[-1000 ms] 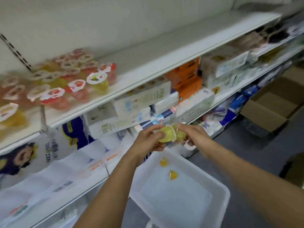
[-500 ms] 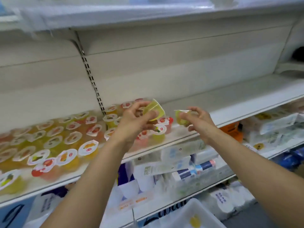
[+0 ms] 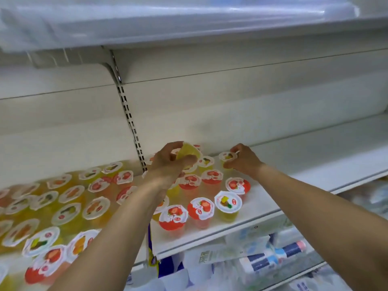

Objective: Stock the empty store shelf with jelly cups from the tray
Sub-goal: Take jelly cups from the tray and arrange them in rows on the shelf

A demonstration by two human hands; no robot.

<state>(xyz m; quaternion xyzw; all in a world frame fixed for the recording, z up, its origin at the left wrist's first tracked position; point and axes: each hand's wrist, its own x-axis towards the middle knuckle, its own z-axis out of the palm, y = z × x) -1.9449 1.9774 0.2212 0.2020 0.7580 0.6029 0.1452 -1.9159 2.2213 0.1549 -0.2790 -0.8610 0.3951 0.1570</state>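
Moved: both hands now further in over shelf [image 3: 273,208] vs 0.5 s ago.
L hand [image 3: 168,164]: grips tilted yellow cup [image 3: 186,151], above back rows, 12 o'clock.
R hand [image 3: 243,159]: pinches lidded cup [image 3: 227,157] standing on shelf, 1 o'clock.
Stock: jelly cups [image 3: 201,208] fill shelf, 6–9 o'clock.

The background is a white metal store rack with pale back panels [image 3: 231,106]. A slotted upright strip [image 3: 130,120] runs down between two sections. Above, an upper shelf [image 3: 189,24] is covered with clear plastic film. Lower down, packaged goods [image 3: 273,257] lie blurred on the lower shelves. The light is even and soft.
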